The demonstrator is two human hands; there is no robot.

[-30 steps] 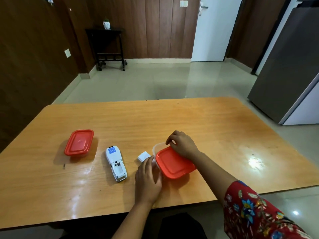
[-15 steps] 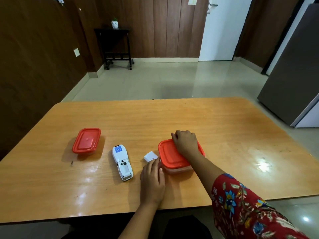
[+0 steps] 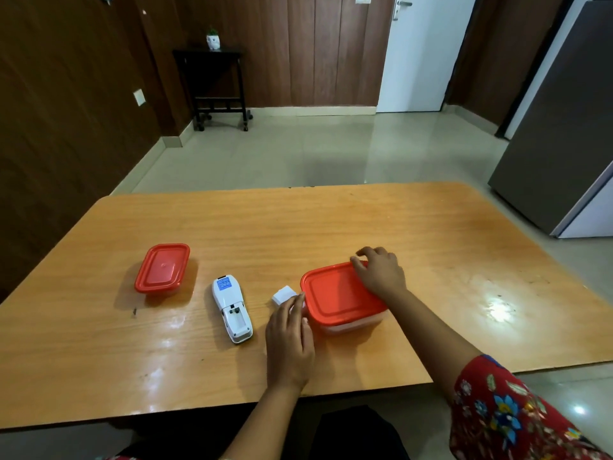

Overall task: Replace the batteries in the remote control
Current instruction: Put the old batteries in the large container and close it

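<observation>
**Figure: Lid reseated on the near container, remote left open**

The right hand (image 3: 379, 272) lies on the far right corner of the red lid (image 3: 338, 300), its fingers curled over the far edge and gripping it. The left hand (image 3: 290, 343) rests on the table (image 3: 331, 220) with its fingers nearly straight and relaxed. Their tips touch the near-left side of the clear container (image 3: 351, 325) and steady it.

A second ago the lid was tilted up off the container; half a second ago it had come down, and now it sits flat and square on the rim. This suggests the container is being closed rather than opened. What it holds cannot be seen.

The remote control (image 3: 232, 308) lies face down just left of the left hand, apart from it. Its battery bay is uncovered and appears empty, though this is hard to confirm. The white battery cover (image 3: 283, 295) lies just beyond the left fingertips, beside the container. A second red-lidded box (image 3: 162, 267) stands closed, well to the left of both hands.

Judged from this layout, the remote is not yet reassembled, and its cover has still to be fitted.
</observation>
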